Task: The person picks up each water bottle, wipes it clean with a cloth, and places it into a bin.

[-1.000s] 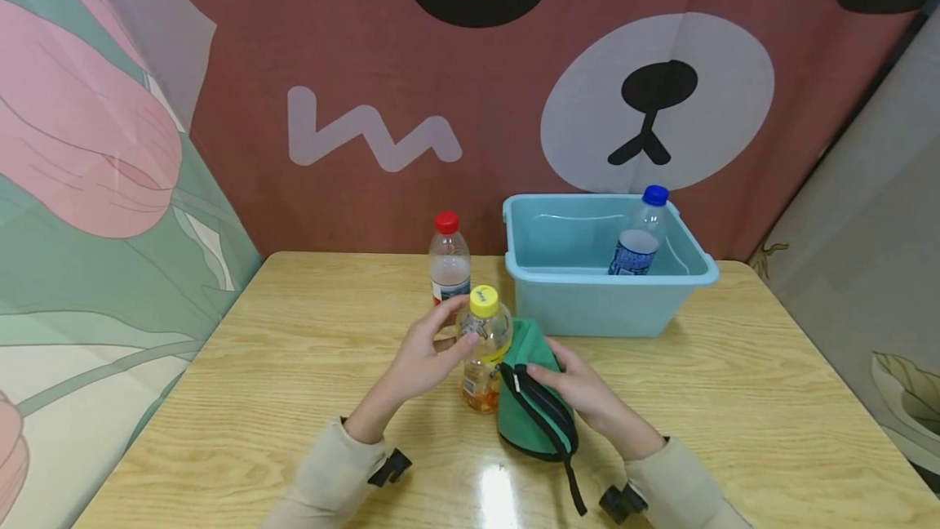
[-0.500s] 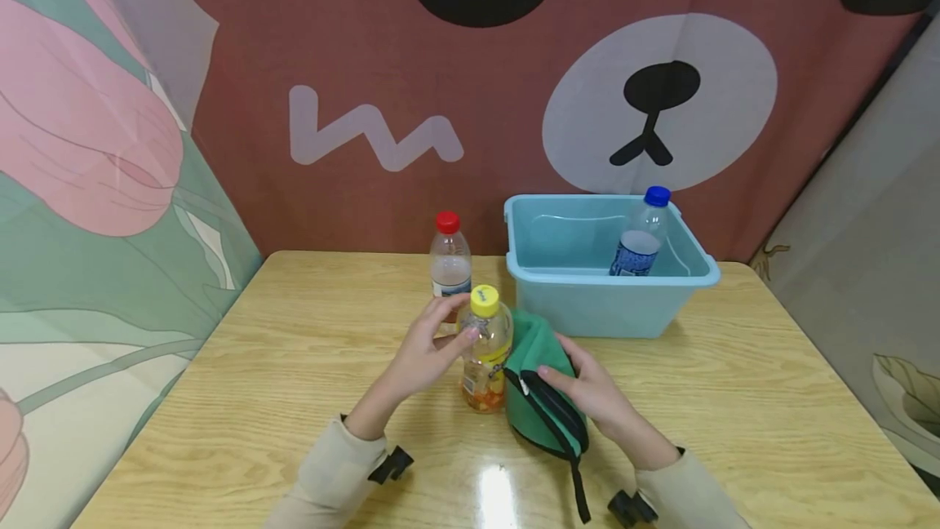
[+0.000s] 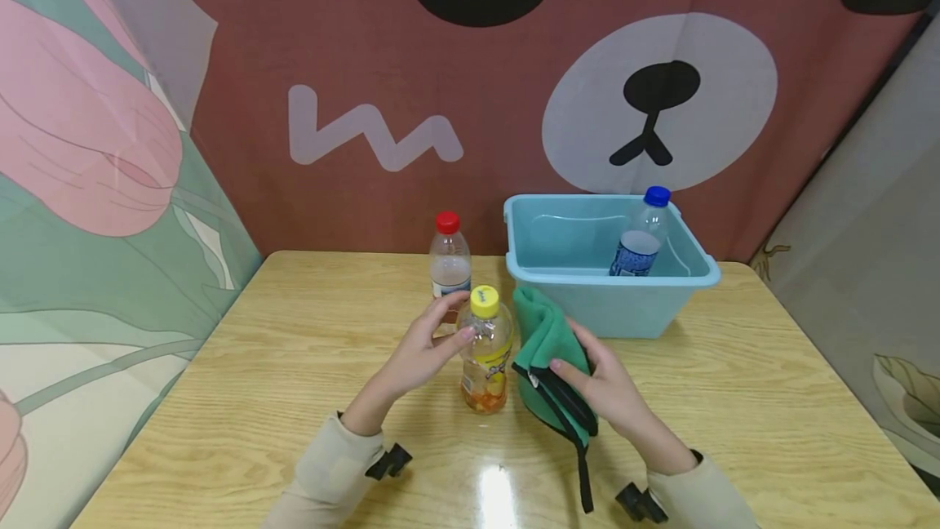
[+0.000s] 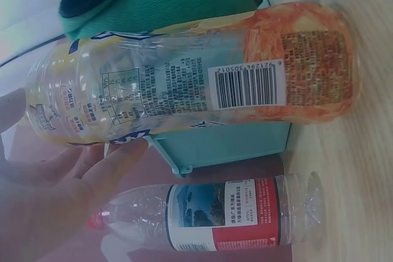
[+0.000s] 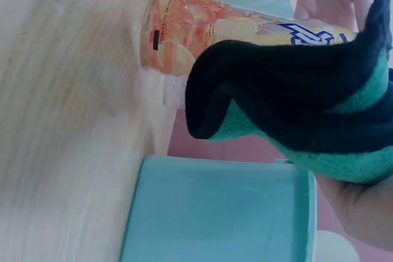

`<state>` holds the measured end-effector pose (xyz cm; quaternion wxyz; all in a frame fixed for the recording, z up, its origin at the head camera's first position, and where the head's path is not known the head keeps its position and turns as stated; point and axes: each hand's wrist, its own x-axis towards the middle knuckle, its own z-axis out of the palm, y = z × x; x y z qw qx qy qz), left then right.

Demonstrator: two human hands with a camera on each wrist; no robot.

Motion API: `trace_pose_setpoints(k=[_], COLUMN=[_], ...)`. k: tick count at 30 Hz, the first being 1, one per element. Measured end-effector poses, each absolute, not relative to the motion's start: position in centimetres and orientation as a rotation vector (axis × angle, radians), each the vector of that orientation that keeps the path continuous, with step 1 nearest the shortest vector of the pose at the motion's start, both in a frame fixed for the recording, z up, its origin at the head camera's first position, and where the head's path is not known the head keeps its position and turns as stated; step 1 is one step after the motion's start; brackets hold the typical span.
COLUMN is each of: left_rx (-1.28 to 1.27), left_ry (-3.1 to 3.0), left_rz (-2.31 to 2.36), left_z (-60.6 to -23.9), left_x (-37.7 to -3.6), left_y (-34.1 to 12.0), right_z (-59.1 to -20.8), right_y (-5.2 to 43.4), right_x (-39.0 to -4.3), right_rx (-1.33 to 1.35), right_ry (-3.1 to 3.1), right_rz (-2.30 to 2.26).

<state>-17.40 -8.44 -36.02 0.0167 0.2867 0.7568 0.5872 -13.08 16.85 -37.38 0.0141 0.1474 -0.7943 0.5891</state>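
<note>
In the head view my left hand (image 3: 417, 356) holds a clear plastic bottle (image 3: 486, 366) by its upper part, thumb on the near side. The bottle has a yellow cap and an orange printed base, and stands upright on the table. My right hand (image 3: 608, 386) grips a green fabric pouch (image 3: 545, 333) with black zipper trim and a dangling black strap. Its thumb lies on the zipper side; its other fingers are mostly hidden behind the cloth. In the right wrist view the pouch (image 5: 288, 90) hangs above the tabletop, bottle behind it.
A red-capped bottle (image 3: 450, 264) stands behind the yellow-capped one. At the back right sits a light blue plastic bin (image 3: 587, 308), holding a blue-capped bottle (image 3: 637, 243) that leans inside. The wooden table (image 3: 242, 398) ends at a printed curtain (image 3: 352, 211).
My right hand has drawn the pouch to the right and tilted it, leaving a gap between it and the yellow-capped bottle. The left hand and that bottle have stayed almost still.
</note>
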Motion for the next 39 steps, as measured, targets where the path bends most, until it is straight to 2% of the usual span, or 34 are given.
trace_pose_setpoints(k=[17, 26, 39], left_rx=[0.836, 0.803, 0.827], left_ry=[2.436, 2.516, 2.506], left_rz=[1.765, 1.712, 1.719], left_z=[-36.1, -33.8, -32.9], left_x=[-17.2, -15.6, -15.0], left_y=[-8.4, -8.0, -7.8], right_z=[-36.3, -36.2, -36.8], right_y=[15.7, 15.3, 14.9], right_x=[-12.7, -13.0, -13.5], right_rx=[0.739, 0.734, 0.744], right_ry=[-2.380, -2.462, -2.506], right_rz=[1.387, 1.385, 1.377])
